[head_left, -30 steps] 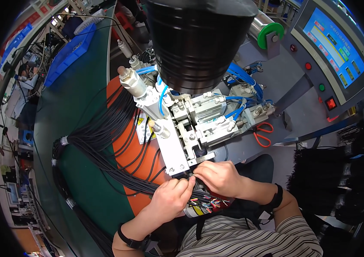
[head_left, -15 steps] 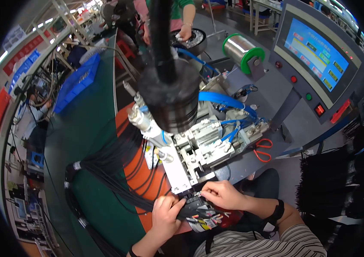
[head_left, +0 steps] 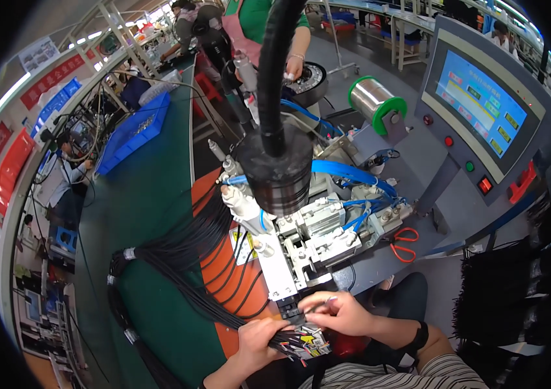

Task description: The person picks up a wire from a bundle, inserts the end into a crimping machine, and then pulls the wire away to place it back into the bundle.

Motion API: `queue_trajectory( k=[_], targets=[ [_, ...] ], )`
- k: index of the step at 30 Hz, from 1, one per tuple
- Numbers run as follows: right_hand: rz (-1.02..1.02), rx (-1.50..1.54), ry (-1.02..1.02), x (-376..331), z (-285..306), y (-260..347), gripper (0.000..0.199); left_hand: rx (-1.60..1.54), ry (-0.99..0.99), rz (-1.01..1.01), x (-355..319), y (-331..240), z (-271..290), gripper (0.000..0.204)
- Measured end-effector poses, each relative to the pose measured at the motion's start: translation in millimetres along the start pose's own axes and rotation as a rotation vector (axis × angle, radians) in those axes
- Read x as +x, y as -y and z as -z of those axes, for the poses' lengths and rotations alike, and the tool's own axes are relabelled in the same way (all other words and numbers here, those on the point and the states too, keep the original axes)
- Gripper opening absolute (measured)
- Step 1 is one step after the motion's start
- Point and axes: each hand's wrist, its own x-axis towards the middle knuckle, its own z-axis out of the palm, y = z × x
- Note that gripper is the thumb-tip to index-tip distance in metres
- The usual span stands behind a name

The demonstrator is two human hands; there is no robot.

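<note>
**Feeding wire ends at the press head — low centre of frame**

Left of centre, a black wire bundle (head_left: 178,259) is fanning across the green and orange bench (head_left: 139,214) toward the lower middle. The left hand (head_left: 259,337) is closing around the bundle's ends, where a cluster of coloured connectors (head_left: 306,342) is sitting just under the fingers. Just right of it, the right hand (head_left: 340,312) is pinching something small at the mouth of the metal press block (head_left: 288,275) — fingers curled shut, tips touching the fixture.

Judgement: the left hand should be keeping the bundle slack and steady while the right is guiding one lead squarely in, fingertips clear of the jaws.

Hard to make out: which wire is being pinched, and the seat itself — the knuckles are covering it. The black hose (head_left: 275,97) is blocking the machine's upper middle. At far right, the control screen (head_left: 483,104) is bending toward the rim.
</note>
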Motion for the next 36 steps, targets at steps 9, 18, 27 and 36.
queue_trajectory(
  k=[9, 18, 27, 36],
  targets=[
    [-0.198, 0.102, -0.247, 2.1, -12.9, -2.6, 0.018, 0.107, -0.026, 0.119, 16.7, -6.7, -13.6, 0.031],
    [-0.254, 0.455, -0.325, 3.5, -12.1, 6.9, 0.018, 0.037, -0.025, 0.052, 20.0, 1.4, -14.9, 0.033],
    [-0.1, -0.197, -0.278, -9.4, -11.0, -1.5, 0.012, 0.223, -0.023, -0.029, 21.2, -19.9, -19.0, 0.038],
    [-0.175, 0.1, -0.225, -6.1, -14.0, 6.1, 0.031, 0.128, -0.044, 0.006, 23.1, -9.6, -19.5, 0.034]
  ],
)
